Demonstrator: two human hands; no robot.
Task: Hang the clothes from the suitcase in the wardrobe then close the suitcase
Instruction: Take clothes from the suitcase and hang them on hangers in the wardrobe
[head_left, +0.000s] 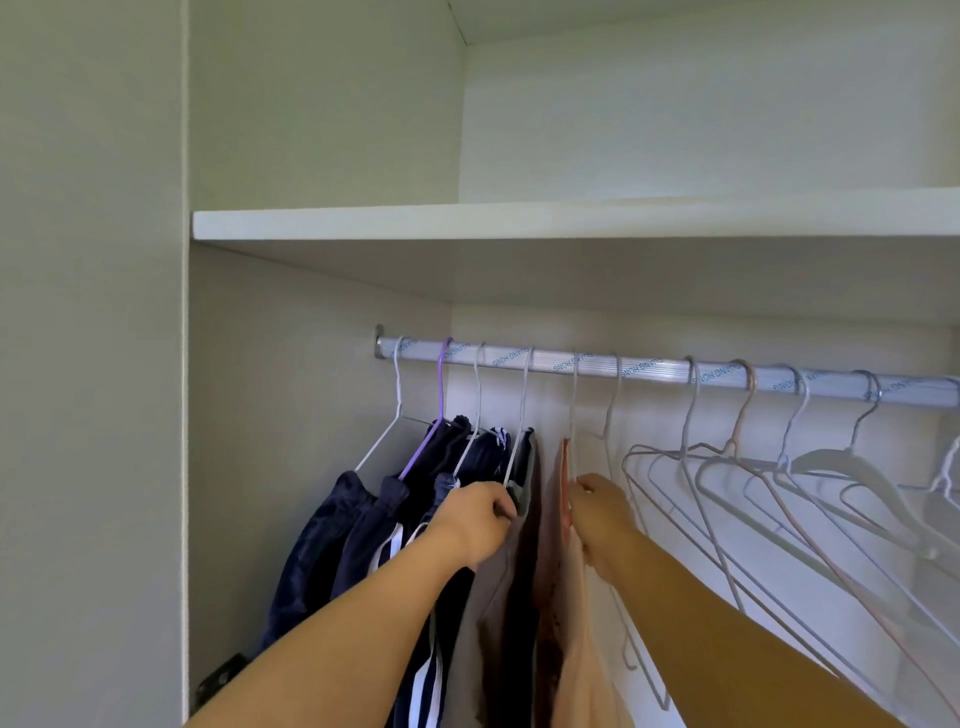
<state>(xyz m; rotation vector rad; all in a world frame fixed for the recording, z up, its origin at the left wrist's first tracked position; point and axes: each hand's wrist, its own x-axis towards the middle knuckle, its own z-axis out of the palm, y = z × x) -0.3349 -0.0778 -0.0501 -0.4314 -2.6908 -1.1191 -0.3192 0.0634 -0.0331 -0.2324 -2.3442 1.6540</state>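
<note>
Left hand (475, 519): fingers curled tight round the lower end of a white wire hanger (522, 415), which carries a dark garment (522, 597).
Right hand (602, 519): fingers curled, pinching the top edge of a peach garment (576, 649) that hangs just beside the dark one.
Gap between hands: narrow, with the two garments hanging in it, edge on to the camera.
Left of the hands: navy clothes (322, 535), some with white stripes, packed close on white hangers and one purple hanger (441, 395).
Right of the hands: empty hangers (727, 467), spread loosely along the rail and tilted.
Rail (649, 371): metal, running from the wardrobe's left wall (285, 415) off the right edge; every hanger hooks over it.
Room to move: tight at the left wall, looser among the empty hangers.
Shelf (519, 223): white, above the rail, its front edge nearer the camera than the rail.
</note>
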